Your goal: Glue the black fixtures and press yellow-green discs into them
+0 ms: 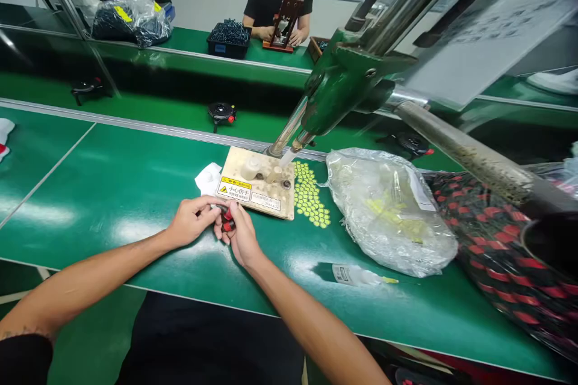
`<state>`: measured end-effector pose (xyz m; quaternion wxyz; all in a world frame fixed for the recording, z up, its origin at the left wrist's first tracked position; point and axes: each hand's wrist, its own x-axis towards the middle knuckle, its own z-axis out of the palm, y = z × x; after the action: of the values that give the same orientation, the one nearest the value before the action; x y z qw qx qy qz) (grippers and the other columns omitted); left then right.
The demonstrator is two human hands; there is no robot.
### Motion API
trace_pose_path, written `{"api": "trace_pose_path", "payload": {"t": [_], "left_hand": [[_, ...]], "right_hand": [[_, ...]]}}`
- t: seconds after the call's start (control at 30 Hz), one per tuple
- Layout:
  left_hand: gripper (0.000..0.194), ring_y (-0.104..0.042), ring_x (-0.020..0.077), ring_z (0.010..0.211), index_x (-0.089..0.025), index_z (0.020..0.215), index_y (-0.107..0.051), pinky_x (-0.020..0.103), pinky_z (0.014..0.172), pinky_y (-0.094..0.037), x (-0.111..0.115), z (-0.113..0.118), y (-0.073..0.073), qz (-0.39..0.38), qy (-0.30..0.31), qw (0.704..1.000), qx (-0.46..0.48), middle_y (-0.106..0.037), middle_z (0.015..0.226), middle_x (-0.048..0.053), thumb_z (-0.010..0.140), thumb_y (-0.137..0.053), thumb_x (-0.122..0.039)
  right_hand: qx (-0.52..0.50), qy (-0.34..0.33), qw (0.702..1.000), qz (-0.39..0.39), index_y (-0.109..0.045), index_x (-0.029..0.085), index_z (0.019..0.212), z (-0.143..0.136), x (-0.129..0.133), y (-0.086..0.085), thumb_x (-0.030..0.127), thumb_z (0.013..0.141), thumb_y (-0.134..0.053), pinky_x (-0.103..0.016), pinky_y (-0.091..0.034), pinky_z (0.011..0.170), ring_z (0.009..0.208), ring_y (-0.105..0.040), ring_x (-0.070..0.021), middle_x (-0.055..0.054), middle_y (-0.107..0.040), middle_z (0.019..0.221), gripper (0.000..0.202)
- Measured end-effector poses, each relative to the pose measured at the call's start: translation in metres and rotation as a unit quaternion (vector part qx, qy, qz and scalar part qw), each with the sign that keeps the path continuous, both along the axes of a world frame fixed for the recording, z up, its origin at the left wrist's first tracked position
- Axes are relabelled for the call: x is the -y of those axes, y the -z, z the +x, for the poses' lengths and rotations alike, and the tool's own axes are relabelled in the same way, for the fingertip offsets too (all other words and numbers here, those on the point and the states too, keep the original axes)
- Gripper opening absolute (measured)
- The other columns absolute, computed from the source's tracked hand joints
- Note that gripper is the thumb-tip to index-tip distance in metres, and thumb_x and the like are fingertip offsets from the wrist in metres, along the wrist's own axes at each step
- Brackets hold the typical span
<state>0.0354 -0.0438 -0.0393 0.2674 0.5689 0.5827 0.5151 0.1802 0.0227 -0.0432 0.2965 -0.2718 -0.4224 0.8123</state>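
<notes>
On the counter (149,162), toward its right end, I see a clear bag (419,243) holding yellow pieces (397,213); beside it bulges a bag of red-and-black pieces (501,231). A bottle (356,275) lies nearer the front edge. My left hand (192,222) and right hand (244,234) both have their fingertips closed on a black-and-red part (228,222), held between them by the base plate's (286,209) near edge.

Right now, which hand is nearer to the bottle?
The right. The right hand is left of the bottle in the picture, apart from it; the left hand is farther left, beyond the right hand.
</notes>
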Motion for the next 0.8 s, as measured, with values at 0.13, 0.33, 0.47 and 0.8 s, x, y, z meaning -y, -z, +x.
{"api": "trace_pose_path", "payload": {"t": [0.13,0.33,0.47,0.8], "left_hand": [[0.044,-0.036,0.0091,0.048,-0.012,0.095,-0.074,0.022,0.050,-0.030,-0.007,-0.009,-0.004,-0.022,-0.046,0.993,0.104,-0.045,0.051,-0.007,0.094,-0.069,-0.055],[0.043,-0.025,0.0065,0.046,-0.013,0.091,-0.069,0.021,0.046,-0.017,-0.011,-0.007,-0.010,-0.114,0.008,0.953,0.281,-0.040,0.054,-0.008,0.083,-0.079,-0.054],[0.030,-0.031,0.0057,0.046,-0.015,0.100,-0.063,0.020,0.047,-0.026,-0.017,-0.010,-0.018,-0.141,-0.005,0.881,0.452,-0.045,0.063,-0.008,0.076,-0.078,-0.027],[0.028,-0.027,0.0031,0.041,-0.016,0.094,-0.059,0.017,0.042,-0.018,-0.016,-0.020,-0.019,-0.166,-0.028,0.886,0.432,-0.044,0.061,-0.009,0.086,-0.078,-0.034]], "right_hand": [[-0.009,-0.075,0.997,-0.036,-0.056,0.019,0.085,0.003,-0.004,-0.005,0.074,0.078,-0.079,-0.017,-0.022,0.034,0.044,-0.051,-0.0080,0.003,-0.058,0.065,0.060],[-0.007,-0.138,0.989,-0.062,-0.058,0.016,0.081,0.005,-0.009,-0.004,0.076,0.077,-0.079,-0.016,-0.023,0.034,0.044,-0.050,-0.0078,0.004,-0.052,0.059,0.063],[-0.021,-0.116,0.992,-0.044,-0.056,0.019,0.090,0.004,-0.010,-0.003,0.076,0.077,-0.081,-0.015,-0.026,0.033,0.046,-0.057,-0.0086,0.004,-0.058,0.067,0.064],[-0.003,-0.131,0.991,0.037,-0.051,0.020,0.097,0.002,-0.009,0.008,0.068,0.086,-0.076,-0.015,-0.032,0.033,0.048,-0.064,-0.0104,0.003,-0.066,0.076,0.055]]}}
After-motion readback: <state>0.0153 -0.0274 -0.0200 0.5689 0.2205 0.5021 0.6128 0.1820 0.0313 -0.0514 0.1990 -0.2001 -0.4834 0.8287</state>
